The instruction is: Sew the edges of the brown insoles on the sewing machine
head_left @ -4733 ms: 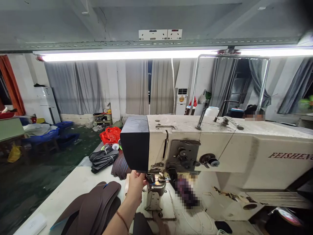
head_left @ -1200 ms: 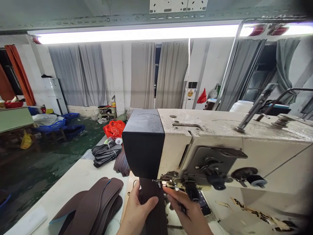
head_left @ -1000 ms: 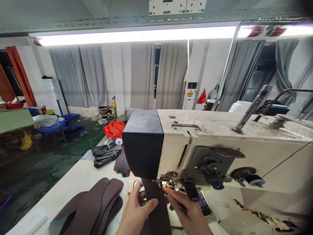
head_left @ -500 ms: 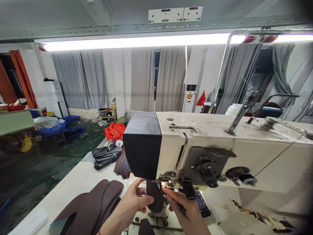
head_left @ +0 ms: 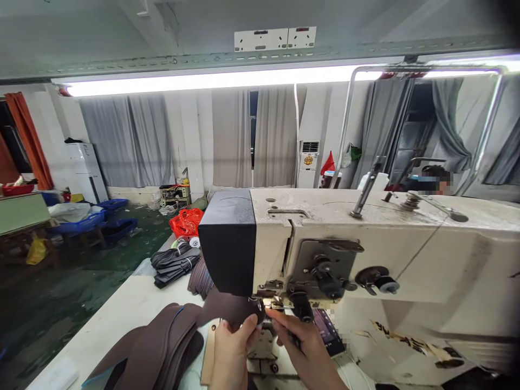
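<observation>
A dark brown, curved, padded-looking piece (head_left: 225, 307) lies under the head of a sewing machine (head_left: 280, 216), at the needle area. My left hand (head_left: 233, 346) grips its near edge, thumb on top and fingers partly hidden beneath. My right hand (head_left: 300, 338) is on the other side of the needle, its index finger stretched to the presser foot (head_left: 271, 303) and the piece's end. Its other fingers curl around a small dark object that I cannot make out. To the left, a stack of similar brown pieces (head_left: 158, 346) lies fanned on the white table (head_left: 117, 314).
Behind the machine head lie tied dark strips (head_left: 174, 262), more brown pieces (head_left: 199, 277) and a red plastic bag (head_left: 186, 222). A phone (head_left: 328, 331) with a lit screen rests under the machine arm. Another person's head (head_left: 436, 179) shows beyond the machine.
The brown piece has turned from pointing toward me to lying out leftward. My left hand has moved nearer and round its near edge. My right hand stays by the needle; the view has shifted slightly.
</observation>
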Demonstrator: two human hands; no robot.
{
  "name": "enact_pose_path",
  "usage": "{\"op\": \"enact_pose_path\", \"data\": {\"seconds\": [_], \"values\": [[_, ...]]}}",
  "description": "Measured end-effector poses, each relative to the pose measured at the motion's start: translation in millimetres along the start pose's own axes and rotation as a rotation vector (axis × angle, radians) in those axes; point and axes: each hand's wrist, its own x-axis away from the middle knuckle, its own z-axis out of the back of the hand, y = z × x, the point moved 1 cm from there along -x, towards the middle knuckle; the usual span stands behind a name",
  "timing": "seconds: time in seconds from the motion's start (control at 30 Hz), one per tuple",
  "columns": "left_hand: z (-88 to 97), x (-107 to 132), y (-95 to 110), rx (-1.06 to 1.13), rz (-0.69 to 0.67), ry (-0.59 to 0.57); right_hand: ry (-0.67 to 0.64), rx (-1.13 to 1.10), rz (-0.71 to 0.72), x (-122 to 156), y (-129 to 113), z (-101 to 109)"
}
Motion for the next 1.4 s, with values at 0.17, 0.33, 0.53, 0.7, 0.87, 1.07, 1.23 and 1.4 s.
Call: {"op": "enact_pose_path", "data": {"seconds": [0.17,0.33,0.53,0.7,0.87,1.07,1.23,1.4], "values": [[6.8,21.9,-18.0,-0.066,0.017,-0.077,0.022,0.003,0.009,0.3,-5.1,-0.6],[12.8,2.2,41.0,-0.503,-0.424,-0.085,0.024,-0.043,0.029,3.7,-4.2,-3.2],[-4.7,-47.2,91.9,-0.731,-0.037,-0.429,0.038,-0.049,0.025,5.4,-1.6,-5.2],[9.2,-35.4,72.0,-0.704,0.113,-0.486,0.038,-0.046,0.023,4.4,-0.4,-6.2],[15.7,-16.7,46.4,-0.547,0.042,-0.424,0.023,-0.032,-0.019,3.0,-5.6,-1.8],[11.5,11.7,42.9,-0.374,0.124,-0.39,0.035,-0.02,-0.008,3.2,-1.8,-2.4],[21.3,28.0,35.1,-0.314,0.125,-0.447,0.067,0.004,0.021,3.5,0.6,-3.0],[36.6,25.3,13.8,-0.32,0.068,-0.469,0.067,0.042,0.016,4.5,5.4,-3.0]]}}
